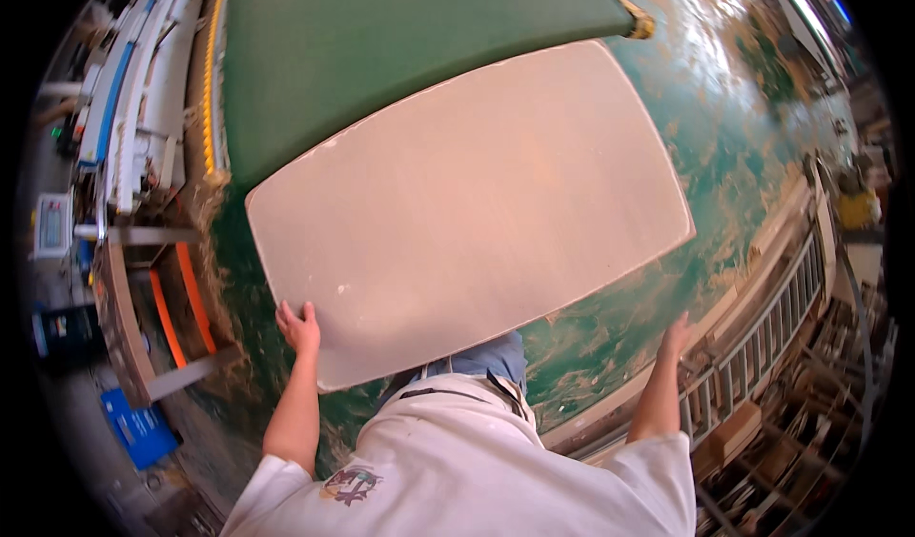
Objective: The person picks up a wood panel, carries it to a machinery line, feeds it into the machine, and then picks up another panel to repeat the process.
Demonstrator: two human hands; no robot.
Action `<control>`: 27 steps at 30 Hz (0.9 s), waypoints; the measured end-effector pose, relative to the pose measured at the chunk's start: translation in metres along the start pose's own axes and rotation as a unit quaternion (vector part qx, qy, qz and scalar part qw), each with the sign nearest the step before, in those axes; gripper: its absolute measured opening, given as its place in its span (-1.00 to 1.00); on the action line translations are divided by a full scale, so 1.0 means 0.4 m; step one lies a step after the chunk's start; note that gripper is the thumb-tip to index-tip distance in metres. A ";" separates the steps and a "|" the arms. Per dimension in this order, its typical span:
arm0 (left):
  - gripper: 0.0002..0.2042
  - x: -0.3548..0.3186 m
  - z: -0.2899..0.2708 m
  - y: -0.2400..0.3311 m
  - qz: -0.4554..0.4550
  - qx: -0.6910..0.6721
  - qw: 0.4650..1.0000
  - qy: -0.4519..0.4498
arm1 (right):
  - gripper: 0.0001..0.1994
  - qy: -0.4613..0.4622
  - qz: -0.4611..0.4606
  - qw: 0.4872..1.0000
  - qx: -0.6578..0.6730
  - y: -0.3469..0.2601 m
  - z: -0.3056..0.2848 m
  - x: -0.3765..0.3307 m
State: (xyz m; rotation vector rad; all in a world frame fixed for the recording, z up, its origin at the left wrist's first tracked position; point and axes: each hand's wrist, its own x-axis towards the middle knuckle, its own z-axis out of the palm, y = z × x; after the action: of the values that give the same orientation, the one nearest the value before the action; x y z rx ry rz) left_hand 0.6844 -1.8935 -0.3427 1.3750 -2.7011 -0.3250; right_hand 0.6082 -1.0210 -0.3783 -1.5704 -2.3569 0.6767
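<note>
Two bare arms reach forward from below. Left hand has its grip curled over the near left corner of a big pale board. Right hand is stretched out flat and open, holding nothing, well off the board's edge. Board lies roughly level above the green floor, far end on the green worktop, long axis running lower-left to upper-right.
</note>
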 end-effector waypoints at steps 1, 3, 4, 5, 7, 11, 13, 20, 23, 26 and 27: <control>-0.25 -0.007 -0.011 -0.012 -0.007 -0.004 1.000 0.004 | -0.26 0.018 -0.073 0.997 -0.019 -0.035 0.027 -0.056; -0.25 0.004 0.000 -0.044 0.003 -0.002 1.000 0.004 | -0.34 0.016 -0.242 0.970 -0.030 -0.163 0.065 -0.255; -0.24 0.004 0.007 -0.022 0.006 -0.010 1.000 -0.002 | -0.37 0.002 -0.331 0.943 -0.022 -0.255 0.088 -0.381; -0.22 0.009 0.006 -0.018 0.003 -0.005 1.000 -0.020 | -0.41 -0.104 -0.342 0.928 0.101 -0.349 0.124 -0.521; -0.19 0.018 -0.003 -0.018 -0.035 0.013 0.998 -0.049 | -0.42 -0.207 -0.545 0.805 0.116 -0.506 0.212 -0.816; -0.24 -0.008 -0.048 -0.057 0.004 -0.087 0.994 -0.059 | -0.37 -0.469 -0.736 0.480 0.086 -0.653 0.279 -1.288; -0.27 -0.065 -0.065 -0.053 0.004 -0.104 0.993 -0.046 | -0.34 -0.463 -0.804 0.365 0.077 -0.691 0.320 -1.424; -0.36 -0.479 -0.089 -0.144 -0.033 -0.051 0.997 -0.056 | -0.25 -0.375 -0.796 0.475 0.011 -0.847 0.463 -1.498; -0.38 -0.531 -0.102 -0.156 -0.051 -0.025 0.996 -0.062 | -0.27 -0.366 -0.695 0.615 0.061 -0.963 0.540 -1.232; -0.39 -0.472 -0.102 -0.096 -0.034 0.023 0.995 -0.093 | -0.30 -0.230 -0.615 0.751 0.070 -1.012 0.581 -0.797; -0.38 -0.455 -0.101 -0.095 -0.068 0.051 0.991 -0.107 | -0.30 -0.209 -0.584 0.779 0.091 -1.005 0.551 -0.660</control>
State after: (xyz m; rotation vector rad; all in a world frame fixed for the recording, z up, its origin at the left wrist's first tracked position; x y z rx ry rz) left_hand 0.8291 -1.7741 -0.3095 1.6480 -2.8344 -0.3696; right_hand 0.2935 -1.4456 -0.3543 0.3250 -2.7774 0.8781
